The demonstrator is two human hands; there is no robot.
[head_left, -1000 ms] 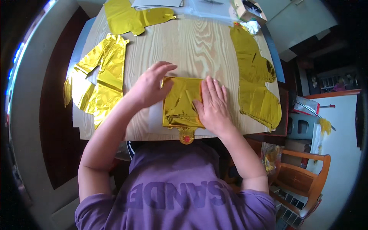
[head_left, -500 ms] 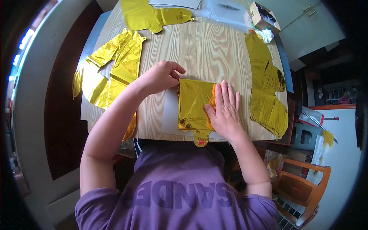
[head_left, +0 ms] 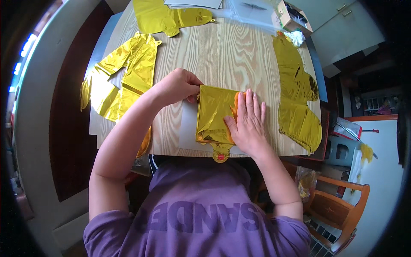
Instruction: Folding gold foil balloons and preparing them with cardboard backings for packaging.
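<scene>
A gold foil balloon [head_left: 212, 113], folded into a flat rectangle, lies at the table's near edge. Its rounded tab with a red spot [head_left: 221, 155] sticks out toward me. My left hand [head_left: 180, 88] is closed in a pinch at the far left corner of the foil; the fingertips are partly hidden. Flat along the right side of the foil lies my right hand [head_left: 250, 128], fingers stretched out and pressing down. Orange shows along the foil beside that hand; I cannot tell whether it is a reflection. Under the foil is a pale sheet [head_left: 186, 132].
Unfolded gold foil balloons lie on the wooden table: one at left [head_left: 139, 73], one at far left [head_left: 156, 17], one at right [head_left: 295, 94]. At the back are clear plastic [head_left: 248, 15], an open box [head_left: 295, 19] and crumpled white tissue [head_left: 296, 38]. A wooden chair [head_left: 336, 205] stands at right.
My left fingers have come onto the foil's far left corner and closed there. The folded foil has shifted slightly left, and my right hand has moved slightly with it.
</scene>
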